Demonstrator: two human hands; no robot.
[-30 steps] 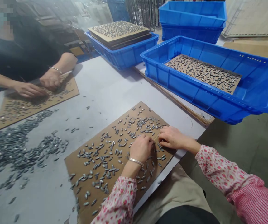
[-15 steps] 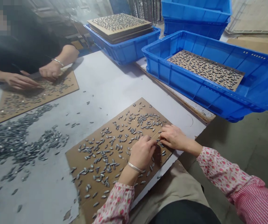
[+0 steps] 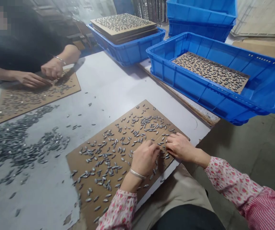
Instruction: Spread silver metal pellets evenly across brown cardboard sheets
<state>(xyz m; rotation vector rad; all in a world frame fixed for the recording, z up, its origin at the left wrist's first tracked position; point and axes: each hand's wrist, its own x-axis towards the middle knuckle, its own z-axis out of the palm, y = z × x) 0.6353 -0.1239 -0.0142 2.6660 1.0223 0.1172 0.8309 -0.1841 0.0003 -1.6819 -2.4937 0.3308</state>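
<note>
A brown cardboard sheet (image 3: pixel 128 166) lies on the white table in front of me, scattered with many small grey spindle-shaped metal pieces (image 3: pixel 114 167). My left hand (image 3: pixel 145 158) rests low over its right part, fingers curled downward and pinched together among the pieces. Close by on the right, my right hand (image 3: pixel 179 147) is at the sheet's right edge, its fingers bent and closed over a few pieces. The fingertips of both hands are partly hidden, so what lies between them cannot be made out.
A loose heap of the same grey pieces (image 3: pixel 19 143) spreads over the table at left. Across it, a co-worker's hands (image 3: pixel 53 68) work on another cardboard sheet (image 3: pixel 74 86). Blue crates (image 3: pixel 214 92) at right and back hold filled sheets (image 3: pixel 125 24).
My right hand has shifted slightly right, away from my left hand, uncovering some pieces between them. My left hand has barely moved. The co-worker's left-side hand has moved right.
</note>
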